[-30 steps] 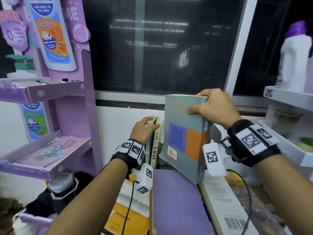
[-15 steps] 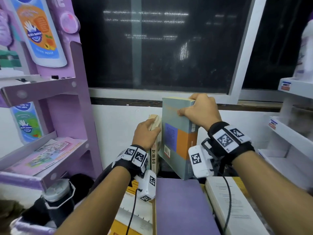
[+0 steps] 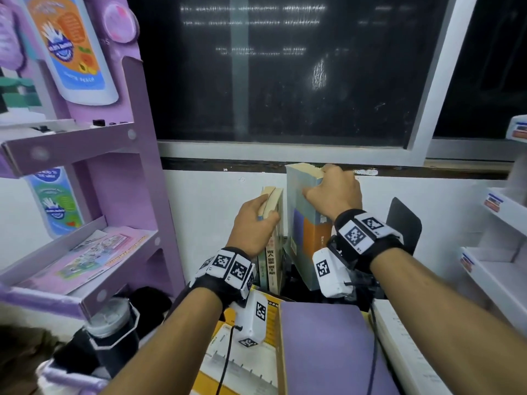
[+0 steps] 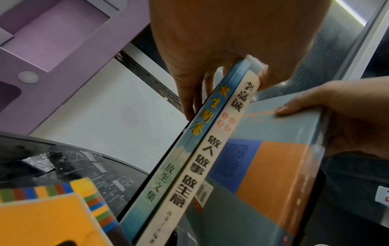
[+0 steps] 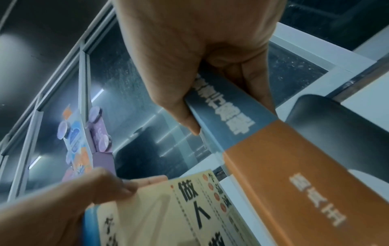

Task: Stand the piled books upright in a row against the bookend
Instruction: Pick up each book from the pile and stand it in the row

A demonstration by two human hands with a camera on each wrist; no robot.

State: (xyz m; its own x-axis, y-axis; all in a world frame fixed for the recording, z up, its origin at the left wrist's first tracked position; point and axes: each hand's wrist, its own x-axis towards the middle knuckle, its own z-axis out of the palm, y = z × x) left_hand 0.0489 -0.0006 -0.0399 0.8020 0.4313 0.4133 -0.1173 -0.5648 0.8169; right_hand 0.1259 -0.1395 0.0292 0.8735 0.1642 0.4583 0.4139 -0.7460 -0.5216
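Two thin books (image 3: 274, 246) stand upright against the white wall, one with a blue spine (image 4: 185, 159), one with a cream spine (image 4: 210, 159). My left hand (image 3: 256, 220) grips their tops, thumb on the near side. My right hand (image 3: 333, 192) grips the top of a thick grey-blue book with an orange and blue cover (image 3: 306, 223), standing upright just right of the thin ones; the same book (image 5: 273, 166) fills the right wrist view. A black bookend (image 3: 405, 223) stands behind my right wrist, to the right of this book.
A purple book (image 3: 328, 346), a yellow spiral notebook (image 3: 236, 363) and a white book (image 3: 405, 352) lie flat in front. A purple cardboard display rack (image 3: 119, 181) is on the left, white shelves (image 3: 496, 252) on the right, a dark window above.
The right hand has carried the thick book down and away from me, setting it upright close beside the thin books. The left hand stays on the thin books' tops.
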